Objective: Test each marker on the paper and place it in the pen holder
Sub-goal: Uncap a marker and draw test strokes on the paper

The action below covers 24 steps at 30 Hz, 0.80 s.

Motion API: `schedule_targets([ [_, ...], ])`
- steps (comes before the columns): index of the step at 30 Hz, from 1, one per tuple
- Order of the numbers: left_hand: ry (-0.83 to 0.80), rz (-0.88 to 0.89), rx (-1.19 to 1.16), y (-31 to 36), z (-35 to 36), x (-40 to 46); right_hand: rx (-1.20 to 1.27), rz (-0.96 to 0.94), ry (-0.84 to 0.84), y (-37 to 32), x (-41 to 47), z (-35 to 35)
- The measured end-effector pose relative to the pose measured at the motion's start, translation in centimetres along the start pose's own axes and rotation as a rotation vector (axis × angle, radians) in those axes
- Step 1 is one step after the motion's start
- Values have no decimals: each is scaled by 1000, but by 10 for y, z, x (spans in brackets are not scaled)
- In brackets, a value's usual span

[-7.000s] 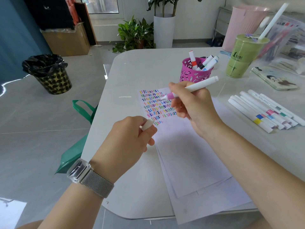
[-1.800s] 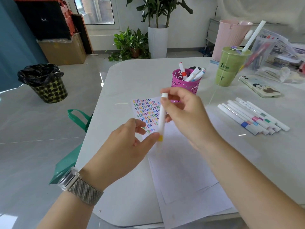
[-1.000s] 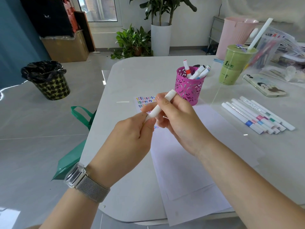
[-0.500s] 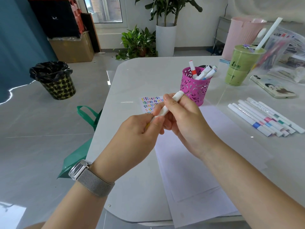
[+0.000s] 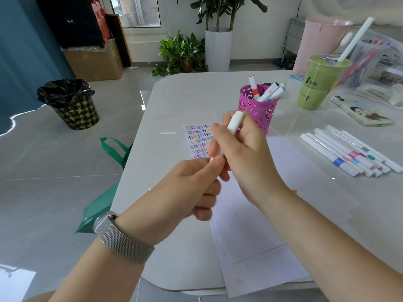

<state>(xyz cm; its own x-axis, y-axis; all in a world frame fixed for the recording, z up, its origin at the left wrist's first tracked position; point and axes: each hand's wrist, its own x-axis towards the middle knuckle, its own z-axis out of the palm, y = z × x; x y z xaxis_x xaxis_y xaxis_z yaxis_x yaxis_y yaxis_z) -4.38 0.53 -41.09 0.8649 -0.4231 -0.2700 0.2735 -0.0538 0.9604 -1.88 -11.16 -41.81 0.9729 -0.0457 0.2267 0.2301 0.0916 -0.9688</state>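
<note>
A person works at a pale worktop [image 5: 178,101] with sheets of paper [image 5: 250,225] spread before them, the top left corner of one sheet already filled with rows of coloured squiggles [image 5: 197,140]. At the far side stands a pink pen holder [image 5: 257,107] with several markers upright in it; to the right, a row of untested markers [image 5: 349,152] lies side by side near a green drink cup [image 5: 320,83] and a phone [image 5: 361,112]. Above the paper, the right hand [image 5: 246,158] has its grip curled round the barrel of a white marker [image 5: 234,122], tilted with its upper end towards the holder, while the left hand [image 5: 187,188] pinches the lower end between thumb and fingertips. Whether the cap is going on or coming off cannot be told; the yellow-tipped end is hidden. By the look of it, this is the cap step between testing and storing. If uncapping, the next move calls for a short stroke on a free patch below the squiggles; if capping, a drop into the holder.
</note>
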Motion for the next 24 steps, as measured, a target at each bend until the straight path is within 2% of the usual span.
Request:
schedule_targets([
  [3, -121, -113, -276, -7, 17, -3, -170, -45, 133, 3, 3, -4],
  [5, -159, -133, -302, -12, 26, -2, -193, -23, 211, 4, 10, -11],
  [8, -123, -56, -126, -14, 32, 2, -152, 45, 280, 3, 18, -21],
  [13, 84, 167, 310, -19, 35, 7, -154, 92, 371, 13, 22, -18],
  [17, 232, 297, 586, -25, 35, 5, -135, 146, 358, 20, 24, -12],
  [21, 242, 291, 573, -16, 39, 8, -119, 158, 361, 15, 32, -17],
  [24, 253, 380, 646, -10, 45, 16, -51, 137, 411, 7, 36, -24],
])
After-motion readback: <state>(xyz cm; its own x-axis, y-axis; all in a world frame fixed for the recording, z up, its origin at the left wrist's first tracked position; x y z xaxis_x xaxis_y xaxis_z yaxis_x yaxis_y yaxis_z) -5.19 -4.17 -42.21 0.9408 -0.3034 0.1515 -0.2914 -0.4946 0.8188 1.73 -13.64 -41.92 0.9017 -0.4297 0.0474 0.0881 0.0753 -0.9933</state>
